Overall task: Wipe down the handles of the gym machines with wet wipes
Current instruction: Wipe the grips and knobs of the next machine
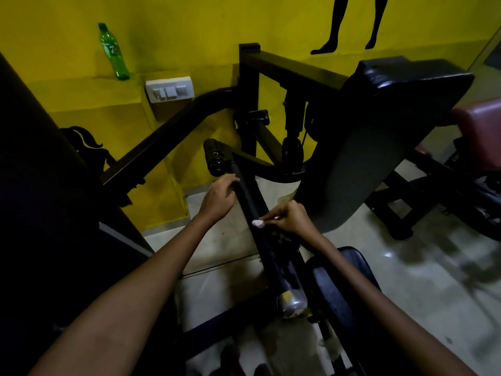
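Observation:
A long black handle bar (250, 196) of a gym machine runs from a round end cap at the upper middle down to a silver and yellow end near the bottom. My left hand (219, 198) grips the bar's upper part, fingers curled over it. Lower down, my right hand (290, 218) pinches a small white wet wipe (257, 223) and presses it against the bar's right side. Most of the wipe is hidden inside my fingers.
The machine's black pad (379, 137) rises to the right of the bar and its black frame (249, 99) stands behind. A green bottle (112, 51) and a white switch plate (169, 89) are by the yellow wall. A maroon bench (479, 131) is at far right. Pale tiled floor lies below.

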Tool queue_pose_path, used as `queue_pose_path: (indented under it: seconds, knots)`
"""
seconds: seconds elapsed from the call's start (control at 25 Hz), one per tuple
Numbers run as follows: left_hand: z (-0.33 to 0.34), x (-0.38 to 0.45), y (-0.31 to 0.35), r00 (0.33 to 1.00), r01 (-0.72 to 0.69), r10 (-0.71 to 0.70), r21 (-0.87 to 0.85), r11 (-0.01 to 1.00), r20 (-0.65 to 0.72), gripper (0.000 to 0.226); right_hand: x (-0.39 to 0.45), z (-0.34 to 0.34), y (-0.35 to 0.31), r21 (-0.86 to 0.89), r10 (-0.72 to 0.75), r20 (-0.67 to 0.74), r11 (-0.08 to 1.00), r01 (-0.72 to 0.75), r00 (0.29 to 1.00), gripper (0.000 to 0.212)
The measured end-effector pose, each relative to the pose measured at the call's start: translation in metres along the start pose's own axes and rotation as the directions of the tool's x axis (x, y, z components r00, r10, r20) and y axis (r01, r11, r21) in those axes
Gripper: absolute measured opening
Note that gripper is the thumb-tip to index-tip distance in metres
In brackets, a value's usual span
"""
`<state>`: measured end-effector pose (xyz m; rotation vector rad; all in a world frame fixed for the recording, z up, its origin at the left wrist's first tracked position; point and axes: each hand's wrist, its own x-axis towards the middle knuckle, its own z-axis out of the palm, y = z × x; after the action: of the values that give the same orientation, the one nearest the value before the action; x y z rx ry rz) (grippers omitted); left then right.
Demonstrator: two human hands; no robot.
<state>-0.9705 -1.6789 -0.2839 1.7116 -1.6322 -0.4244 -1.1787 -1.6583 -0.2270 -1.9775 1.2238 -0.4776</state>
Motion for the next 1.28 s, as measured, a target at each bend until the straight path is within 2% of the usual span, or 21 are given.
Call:
queue_pose_path:
  seconds: [0.16, 0.32, 0.44, 0.56, 0.68, 0.8, 0.96, 1.16, 1.28]
  knots:
    - [-0.004, 0.018, -0.010, 0.998, 0.031, -0.025, 0.108, 0.994, -0.051, 0.044, 0.032, 0.013, -0.004, 0.013, 0.017, -0.105, 1.000, -0.015, 0.994, 0.019]
    - [-0.012, 0.044, -0.029, 0.998, -0.050, 0.054, 0.174, 0.983, -0.018, 0.045, 0.060, 0.017, 0.002, 0.090, 0.074, -0.166, 0.994, -0.060, 0.983, 0.017]
    - [-0.019, 0.073, -0.039, 0.992, -0.127, 0.124, 0.206, 0.970, 0.024, 0.039, 0.077, 0.022, 0.002, 0.159, 0.127, -0.300, 0.984, -0.082, 0.945, 0.017]
    - [-0.018, 0.102, -0.052, 0.963, -0.256, 0.221, 0.281, 0.925, 0.152, 0.040, 0.083, 0.032, 0.003, 0.103, 0.063, -0.213, 0.994, -0.042, 0.975, 0.019]
    - [-0.012, 0.117, -0.070, 0.898, -0.429, 0.352, 0.355, 0.830, 0.263, 0.047, 0.083, 0.035, 0.006, 0.027, 0.036, -0.184, 0.999, -0.031, 0.982, 0.021]
    - [-0.002, 0.122, -0.087, 0.837, -0.539, 0.526, 0.395, 0.744, 0.151, 0.046, 0.103, 0.035, 0.001, 0.008, 0.043, -0.203, 0.999, -0.042, 0.978, 0.020]
    - [0.011, 0.125, -0.095, 0.774, -0.557, 0.632, 0.426, 0.713, -0.047, 0.040, 0.140, 0.040, -0.005, 0.049, 0.057, -0.267, 0.998, -0.045, 0.962, 0.021]
    - [0.015, 0.129, -0.102, 0.694, -0.591, 0.711, 0.476, 0.651, -0.111, 0.033, 0.114, 0.027, 0.008, -0.041, -0.019, -0.116, 0.999, 0.015, 0.993, 0.020]
    - [0.016, 0.130, -0.101, 0.680, -0.602, 0.723, 0.470, 0.645, -0.121, 0.032, 0.135, 0.031, 0.003, -0.054, -0.043, -0.170, 0.998, 0.035, 0.984, 0.017]
